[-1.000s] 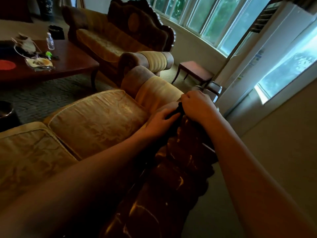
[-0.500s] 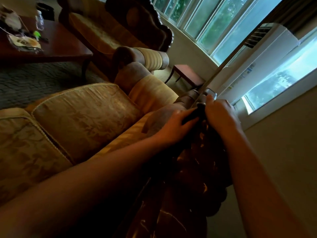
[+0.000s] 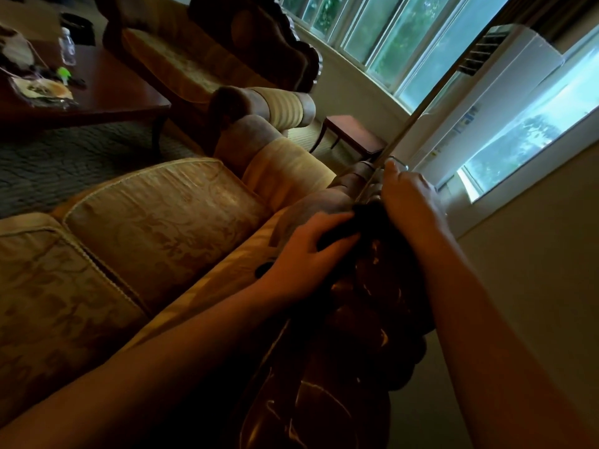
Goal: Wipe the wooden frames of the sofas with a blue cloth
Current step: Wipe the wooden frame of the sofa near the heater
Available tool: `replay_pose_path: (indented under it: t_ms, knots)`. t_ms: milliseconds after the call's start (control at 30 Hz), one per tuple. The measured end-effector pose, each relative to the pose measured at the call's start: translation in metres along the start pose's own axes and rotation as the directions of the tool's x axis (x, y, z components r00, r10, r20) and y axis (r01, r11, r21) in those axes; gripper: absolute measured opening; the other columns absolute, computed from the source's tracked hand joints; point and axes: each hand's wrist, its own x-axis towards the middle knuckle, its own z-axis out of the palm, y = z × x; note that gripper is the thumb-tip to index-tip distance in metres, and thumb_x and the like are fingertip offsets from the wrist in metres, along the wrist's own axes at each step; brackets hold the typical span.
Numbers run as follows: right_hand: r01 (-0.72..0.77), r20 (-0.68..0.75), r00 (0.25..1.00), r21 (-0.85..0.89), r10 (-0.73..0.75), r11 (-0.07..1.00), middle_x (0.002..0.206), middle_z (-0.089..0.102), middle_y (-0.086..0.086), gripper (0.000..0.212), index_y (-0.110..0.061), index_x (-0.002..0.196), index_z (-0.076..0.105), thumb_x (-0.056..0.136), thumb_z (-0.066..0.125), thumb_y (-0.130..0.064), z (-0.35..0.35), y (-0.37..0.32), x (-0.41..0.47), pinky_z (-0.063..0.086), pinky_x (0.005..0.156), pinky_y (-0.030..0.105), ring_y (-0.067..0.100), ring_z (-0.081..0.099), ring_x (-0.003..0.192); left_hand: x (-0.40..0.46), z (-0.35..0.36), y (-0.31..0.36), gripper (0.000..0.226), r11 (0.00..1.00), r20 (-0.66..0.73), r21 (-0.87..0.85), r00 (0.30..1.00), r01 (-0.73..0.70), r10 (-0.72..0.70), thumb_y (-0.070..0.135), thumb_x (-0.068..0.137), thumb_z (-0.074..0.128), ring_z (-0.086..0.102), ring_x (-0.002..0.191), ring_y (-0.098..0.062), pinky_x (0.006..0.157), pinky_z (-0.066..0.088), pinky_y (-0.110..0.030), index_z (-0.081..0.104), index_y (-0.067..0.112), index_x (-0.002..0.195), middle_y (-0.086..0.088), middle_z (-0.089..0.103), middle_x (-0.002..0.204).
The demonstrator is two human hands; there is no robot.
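Dim window light falls across the room, with a water bottle point(image 3: 67, 50) near the counter's point(image 3: 107, 92) far edge at left. Along the sofa's carved wooden frame point(image 3: 350, 335), the left hand point(image 3: 308, 254) pinches a dark cloth point(image 3: 366, 218), seemingly the blue one, atop the crest. Both hands have slid further along since a second ago. The right hand point(image 3: 408, 202) presses beside it, fingers hidden, so its grip I cannot tell.

Dim room, bright daylight from the windows point(image 3: 405, 43) (blown out), foreground shadowed, wide-angle edges bent.
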Motion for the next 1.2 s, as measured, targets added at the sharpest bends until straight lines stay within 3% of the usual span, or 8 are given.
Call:
replay_pose_path:
  t_ms: [100,233,433,533,667,833,1033,1200]
  knots:
    - [-0.034,-0.018,0.999,0.052,0.035,0.998,0.092,0.052,0.007,0.044,-0.017,0.086,0.056,0.102,0.024,-0.044,-0.004,0.0,0.006,0.036,0.079,0.03,0.02,0.049,0.086,0.035,0.007,-0.006,0.037,0.993,0.022,0.103,0.998,-0.062,0.06,0.02,0.09,0.051,0.06,0.102,-0.021,0.088,0.05,-0.031,0.053,0.015,0.127,-0.009,0.06,0.111]
    - [0.029,0.011,1.0,-0.019,-0.029,0.999,0.077,0.049,0.001,0.048,-0.022,0.068,0.046,0.102,0.021,-0.044,0.0,0.004,0.007,0.036,0.077,0.031,0.014,0.048,0.074,0.043,0.015,-0.05,0.033,0.969,0.032,0.117,0.975,0.216,-0.221,0.018,0.098,0.048,0.057,0.068,0.007,0.064,0.045,-0.01,0.058,-0.002,0.122,-0.019,0.064,0.095]
    - [0.033,0.011,0.999,0.013,-0.034,0.999,0.113,0.06,0.014,0.05,-0.014,0.107,0.059,0.1,0.02,-0.046,0.001,-0.001,0.008,0.042,0.096,0.046,0.028,0.056,0.106,-0.011,-0.001,-0.035,0.022,0.937,0.024,-0.024,0.937,0.349,-0.348,0.014,0.097,0.049,0.062,0.078,0.001,0.073,0.048,-0.019,0.062,0.02,0.113,0.01,0.066,0.085]
    - [0.06,0.007,0.998,0.045,-0.061,0.997,0.12,0.056,0.015,0.045,-0.016,0.112,0.056,0.099,0.021,-0.043,0.0,0.0,0.005,0.04,0.098,0.049,0.029,0.053,0.111,-0.046,-0.009,-0.011,0.02,0.888,0.009,-0.229,0.913,0.399,-0.408,0.018,0.089,0.056,0.066,0.082,-0.005,0.077,0.048,-0.027,0.066,0.026,0.104,0.01,0.071,0.086]
    - [0.061,0.017,0.998,0.127,-0.064,0.99,0.13,0.05,0.016,0.047,-0.015,0.125,0.051,0.1,0.022,-0.044,-0.003,-0.002,0.007,0.036,0.102,0.047,0.029,0.047,0.119,-0.062,-0.011,0.018,0.033,0.93,-0.062,-0.156,0.936,0.333,-0.346,0.024,0.087,0.061,0.063,0.094,-0.013,0.079,0.047,-0.026,0.062,0.02,0.119,-0.004,0.069,0.111]
    - [0.125,-0.118,0.99,0.437,-0.081,0.891,0.121,0.058,0.011,0.04,-0.013,0.113,0.06,0.101,0.028,-0.034,-0.007,0.004,0.005,0.04,0.095,0.037,0.025,0.052,0.113,0.003,0.017,0.044,0.017,0.939,-0.098,-0.053,0.934,0.339,-0.342,0.012,0.097,0.048,0.057,0.048,-0.003,0.046,0.044,-0.017,0.061,0.022,0.103,0.006,0.065,0.064]
    - [0.311,-0.189,0.95,0.641,-0.248,0.702,0.094,0.068,-0.001,0.03,-0.022,0.085,0.065,0.099,0.039,-0.024,-0.026,0.023,-0.02,0.051,0.088,0.035,0.012,0.063,0.092,0.026,0.033,0.069,0.037,0.812,0.163,0.572,0.986,-0.116,0.026,0.011,0.091,0.057,0.049,0.095,0.005,0.087,0.037,-0.005,0.054,0.024,0.126,0.018,0.045,0.1]
    - [0.63,-0.237,0.768,0.443,-0.595,0.637,0.062,0.055,-0.014,0.033,-0.028,0.067,0.056,0.098,0.049,-0.019,-0.03,0.051,-0.073,0.043,0.06,0.007,-0.007,0.056,0.06,-0.019,0.023,0.074,0.035,0.676,0.4,0.657,0.914,-0.336,0.065,0.026,0.083,0.058,0.049,0.116,-0.018,0.099,0.038,-0.012,0.063,0.019,0.117,-0.009,0.049,0.123]
